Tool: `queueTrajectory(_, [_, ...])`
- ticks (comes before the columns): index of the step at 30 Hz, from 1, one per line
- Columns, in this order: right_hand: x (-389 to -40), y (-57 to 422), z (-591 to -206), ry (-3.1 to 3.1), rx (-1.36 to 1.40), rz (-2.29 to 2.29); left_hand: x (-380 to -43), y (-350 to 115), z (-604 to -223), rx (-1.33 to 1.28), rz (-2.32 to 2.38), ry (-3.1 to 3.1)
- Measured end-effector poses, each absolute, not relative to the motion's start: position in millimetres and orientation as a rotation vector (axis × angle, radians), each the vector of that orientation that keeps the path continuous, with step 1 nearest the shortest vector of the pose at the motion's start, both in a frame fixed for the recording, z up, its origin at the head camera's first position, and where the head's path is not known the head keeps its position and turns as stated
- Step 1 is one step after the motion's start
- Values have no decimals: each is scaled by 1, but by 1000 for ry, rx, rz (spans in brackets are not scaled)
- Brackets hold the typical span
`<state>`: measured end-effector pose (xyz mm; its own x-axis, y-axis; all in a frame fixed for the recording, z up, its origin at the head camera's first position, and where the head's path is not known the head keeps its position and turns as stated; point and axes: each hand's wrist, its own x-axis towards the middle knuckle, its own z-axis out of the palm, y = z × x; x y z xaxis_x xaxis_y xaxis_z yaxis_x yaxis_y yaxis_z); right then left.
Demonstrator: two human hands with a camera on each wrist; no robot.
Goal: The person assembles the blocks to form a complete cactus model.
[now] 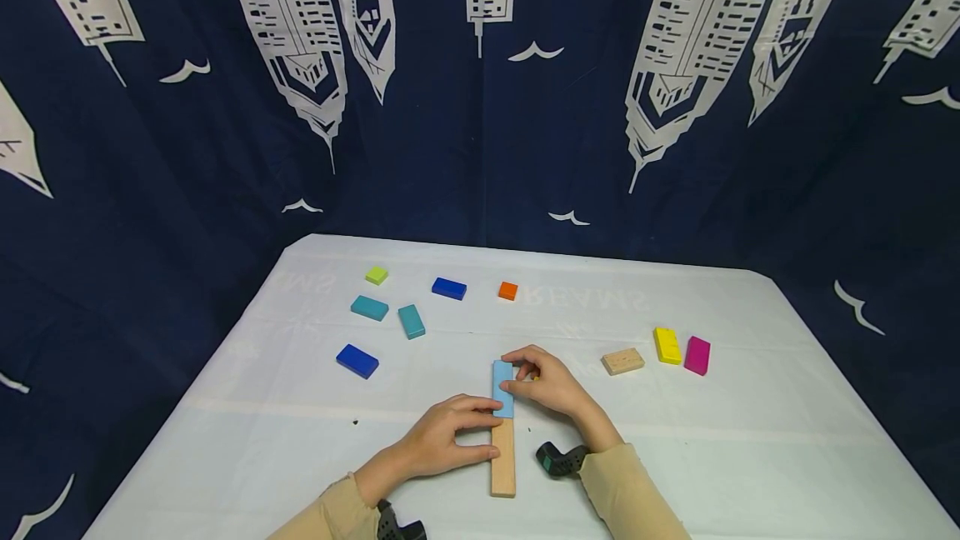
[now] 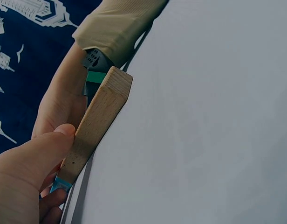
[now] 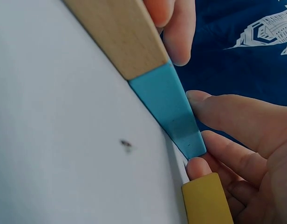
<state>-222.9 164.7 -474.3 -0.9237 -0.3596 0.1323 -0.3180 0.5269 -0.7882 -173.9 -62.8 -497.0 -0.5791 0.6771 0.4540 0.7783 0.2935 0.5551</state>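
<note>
A long natural wooden block (image 1: 503,461) lies end to end with a light blue block (image 1: 503,382) near the table's front. The left hand (image 1: 453,433) touches this row from the left with fairly straight fingers, its thumb (image 2: 64,131) on the wooden block and its fingertips by the join. At the light blue block's far end, the right hand (image 1: 553,383) holds it between thumb (image 3: 199,98) and fingers. A yellow block (image 3: 206,200) shows close beside the right fingers in the right wrist view; the right hand mostly hides it in the head view.
Blue blocks (image 1: 357,361), teal blocks (image 1: 369,307), a lime block (image 1: 377,275) and an orange block (image 1: 508,291) lie toward the back and left. To the right are a small wooden block (image 1: 622,361), another yellow block (image 1: 667,346) and a magenta block (image 1: 697,355).
</note>
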Motion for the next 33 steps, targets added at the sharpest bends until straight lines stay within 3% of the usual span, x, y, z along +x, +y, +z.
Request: queueTrajectory(33, [-225, 180, -471, 2563, -645, -1460, -174, -62, -496, -1380, -1140, -2428])
